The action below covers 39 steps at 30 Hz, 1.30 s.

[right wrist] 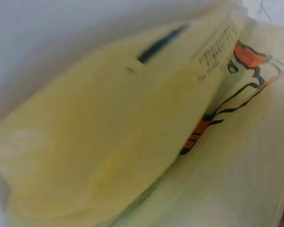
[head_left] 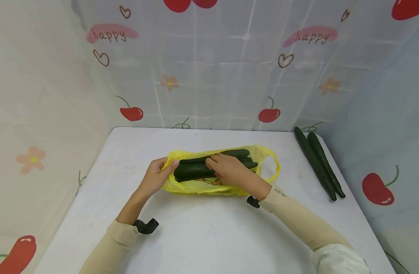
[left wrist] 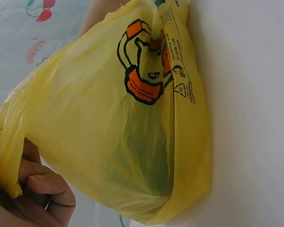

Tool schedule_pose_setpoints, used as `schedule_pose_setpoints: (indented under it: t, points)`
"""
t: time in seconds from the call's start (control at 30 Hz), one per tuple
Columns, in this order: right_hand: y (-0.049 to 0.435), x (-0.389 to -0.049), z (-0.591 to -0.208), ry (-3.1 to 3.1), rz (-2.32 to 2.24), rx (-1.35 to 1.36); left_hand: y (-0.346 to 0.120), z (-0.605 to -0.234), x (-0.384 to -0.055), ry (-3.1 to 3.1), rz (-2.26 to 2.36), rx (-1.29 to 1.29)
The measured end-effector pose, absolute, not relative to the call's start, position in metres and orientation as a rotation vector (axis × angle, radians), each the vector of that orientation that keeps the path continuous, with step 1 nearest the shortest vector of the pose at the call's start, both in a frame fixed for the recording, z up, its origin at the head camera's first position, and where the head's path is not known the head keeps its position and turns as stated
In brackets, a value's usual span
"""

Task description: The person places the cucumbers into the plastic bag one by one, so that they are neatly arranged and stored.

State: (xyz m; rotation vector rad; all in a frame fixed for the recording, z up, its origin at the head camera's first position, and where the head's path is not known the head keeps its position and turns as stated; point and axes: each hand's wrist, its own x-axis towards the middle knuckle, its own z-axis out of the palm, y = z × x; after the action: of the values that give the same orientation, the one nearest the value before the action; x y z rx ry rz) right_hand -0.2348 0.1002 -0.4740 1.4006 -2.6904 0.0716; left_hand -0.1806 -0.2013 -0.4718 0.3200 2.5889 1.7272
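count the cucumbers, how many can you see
4 visible: two cucumbers side by side on the table's right edge, two more in the yellow bag under the right hand; others may be hidden inside.

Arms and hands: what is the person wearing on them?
Both arms wear long, snug beige sleeves. The left sleeve ends at the wrist, where a small black device is strapped on. The right sleeve has tiny dark lettering near its cuff and another black device at the wrist. The left hand and right hand are bare, without gloves.
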Motion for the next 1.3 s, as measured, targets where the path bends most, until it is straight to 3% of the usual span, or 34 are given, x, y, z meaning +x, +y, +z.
schedule_pose_setpoints:
  t: [0.43,0.67,1.07,1.3]
  points:
    - [0.125,-0.213,-0.46,-2.972,0.106,1.309,-0.2,-0.465,-0.18,2.619,1.713,0.312]
    - [0.151,-0.207,-0.446,-3.027,0.371,1.193,-0.197,-0.463,-0.18,2.632,1.706,0.274]
    - [0.241,-0.204,-0.422,-2.854,0.653,0.857,-0.196,-0.465,-0.179,2.615,1.726,0.261]
    - [0.302,-0.205,-0.424,-2.779,0.658,0.526,-0.195,-0.466,-0.178,2.603,1.731,0.254]
